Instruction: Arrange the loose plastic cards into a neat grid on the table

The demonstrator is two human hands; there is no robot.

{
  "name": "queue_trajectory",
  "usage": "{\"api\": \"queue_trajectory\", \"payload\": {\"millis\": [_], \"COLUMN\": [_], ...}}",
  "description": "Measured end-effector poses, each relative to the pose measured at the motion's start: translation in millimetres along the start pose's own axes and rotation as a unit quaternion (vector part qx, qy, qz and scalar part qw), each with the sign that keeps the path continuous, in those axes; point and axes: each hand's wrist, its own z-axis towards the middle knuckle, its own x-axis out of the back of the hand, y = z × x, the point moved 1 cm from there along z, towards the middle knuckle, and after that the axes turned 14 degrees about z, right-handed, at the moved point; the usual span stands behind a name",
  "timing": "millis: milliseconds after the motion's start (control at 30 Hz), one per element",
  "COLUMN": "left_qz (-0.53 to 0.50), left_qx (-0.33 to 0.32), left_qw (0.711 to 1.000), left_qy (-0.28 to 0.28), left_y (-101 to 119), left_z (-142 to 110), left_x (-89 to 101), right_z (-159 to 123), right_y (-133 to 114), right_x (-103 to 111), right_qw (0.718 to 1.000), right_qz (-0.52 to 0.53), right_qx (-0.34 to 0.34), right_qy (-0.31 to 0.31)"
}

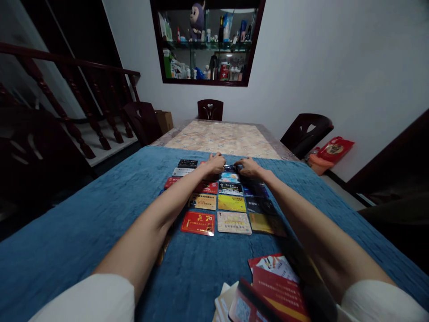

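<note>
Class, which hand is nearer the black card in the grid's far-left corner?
Left. The left hand sits rightward of the black card; the right hand is farther right.

Dark chairs (298, 129) stand around a table (226, 136) — shelves (214, 45) set into a pale wall (301, 53), a railing (72, 61) at left.

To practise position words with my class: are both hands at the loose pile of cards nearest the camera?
No: the left hand and right hand are at the far end of the laid-out cards.

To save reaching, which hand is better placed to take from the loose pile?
Probably the right hand: the loose pile lies on that side, near the right arm; the left hand is farther.
</note>
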Motion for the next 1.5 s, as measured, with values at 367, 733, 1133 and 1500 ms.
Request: {"api": "queue_trajectory", "payload": {"millis": [367, 733, 1133, 1500], "left_qz": [0.016, 0.031, -0.079, -0.249], "left_qx": [-0.004, -0.055, -0.112, -0.197], "left_qw": [0.995, 0.984, 0.968, 0.929], "left_qy": [0.094, 0.166, 0.211, 0.192], "left_y": [20.5, 64.5, 116.5, 144.8], "left_z": [-40.7, -106.7, -187.3, -259.3], "left_x": [32.6, 47.3, 52.1, 62.3], "right_z": [-38.1, -115.6, -207.6, -279.8], "right_y": [-6.0, -36.8, -71.5, -120.1], "right_x": [25.8, 30.7, 18.2, 2.8], "right_qw": [0.996, 0.988, 0.975, 0.969], "right_qz": [0.029, 0.036, 0.072, 0.120], "right_qx": [0.044, 0.091, 0.163, 0.201], "right_qy": [0.079, 0.122, 0.132, 0.085]}}
